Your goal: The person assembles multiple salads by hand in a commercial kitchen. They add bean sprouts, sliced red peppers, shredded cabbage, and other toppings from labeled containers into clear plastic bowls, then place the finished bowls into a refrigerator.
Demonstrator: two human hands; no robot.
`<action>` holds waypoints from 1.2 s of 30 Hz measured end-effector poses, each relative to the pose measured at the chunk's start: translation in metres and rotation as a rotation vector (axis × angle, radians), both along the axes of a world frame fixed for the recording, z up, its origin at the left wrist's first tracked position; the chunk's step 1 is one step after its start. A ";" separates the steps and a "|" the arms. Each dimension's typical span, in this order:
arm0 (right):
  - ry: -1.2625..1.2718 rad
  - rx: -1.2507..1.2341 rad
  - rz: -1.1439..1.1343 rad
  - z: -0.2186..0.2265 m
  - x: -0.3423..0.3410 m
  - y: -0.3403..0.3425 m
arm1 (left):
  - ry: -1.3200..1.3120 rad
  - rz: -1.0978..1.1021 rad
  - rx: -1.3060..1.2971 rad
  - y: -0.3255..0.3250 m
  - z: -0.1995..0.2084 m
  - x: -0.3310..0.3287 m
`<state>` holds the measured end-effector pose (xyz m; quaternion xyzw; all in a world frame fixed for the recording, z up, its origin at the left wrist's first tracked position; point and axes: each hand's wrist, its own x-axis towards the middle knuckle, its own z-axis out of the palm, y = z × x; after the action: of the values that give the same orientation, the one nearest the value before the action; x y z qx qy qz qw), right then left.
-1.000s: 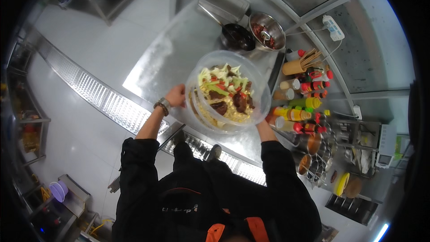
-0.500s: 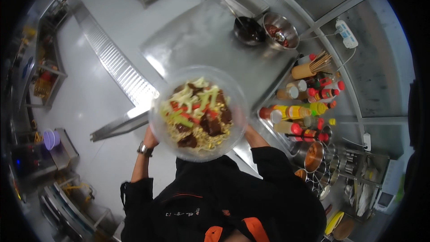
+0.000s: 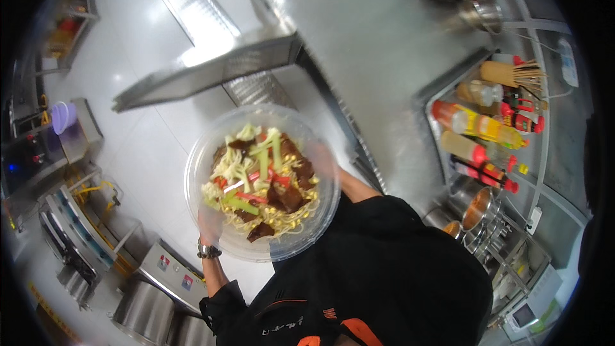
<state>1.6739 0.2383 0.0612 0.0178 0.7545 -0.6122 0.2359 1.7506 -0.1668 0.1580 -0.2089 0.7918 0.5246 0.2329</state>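
Note:
A large, clear round plastic bowl [image 3: 197, 176] is held out in front of my body, between both hands. Cut food [image 3: 262, 182] fills its middle: pale cauliflower pieces, bean sprouts, green celery-like sticks, red pepper strips and dark brown chunks. My left hand [image 3: 209, 223], below a wristwatch [image 3: 208, 251], grips the bowl's left side; its fingers show blurred through the plastic. On the opposite side my right hand [image 3: 327, 163] is closed round the wall, partly hidden behind it. The bowl is off any surface, above the floor.
To the right runs a steel worktable [image 3: 365, 45]; a tray of sauce bottles [image 3: 487, 128] and a holder of wooden skewers [image 3: 512, 74] stand on it. A steel panel [image 3: 205, 77] juts out ahead. At left are a purple basket [image 3: 62, 117], cooking equipment and large steel pots [image 3: 146, 311].
My view has swung left, so the worktable and bottles lie farther right and the stove side shows more. The bowl has come along, still in both hands.

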 end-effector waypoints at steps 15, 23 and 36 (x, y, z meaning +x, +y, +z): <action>-0.563 -0.325 -0.626 -0.306 0.057 0.036 | 0.247 -0.516 0.057 0.034 -0.394 -0.112; -0.247 -0.191 -0.925 -0.336 0.053 0.061 | -0.006 -0.618 0.344 0.124 -0.475 -0.194; -0.050 0.003 -1.249 -0.342 0.058 0.073 | 0.120 -0.540 0.459 0.155 -0.499 -0.205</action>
<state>1.7323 0.3111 -0.2809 0.4705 0.5968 -0.6327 -0.1489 1.5455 -0.0120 -0.3408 0.0967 0.6922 0.6197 0.3569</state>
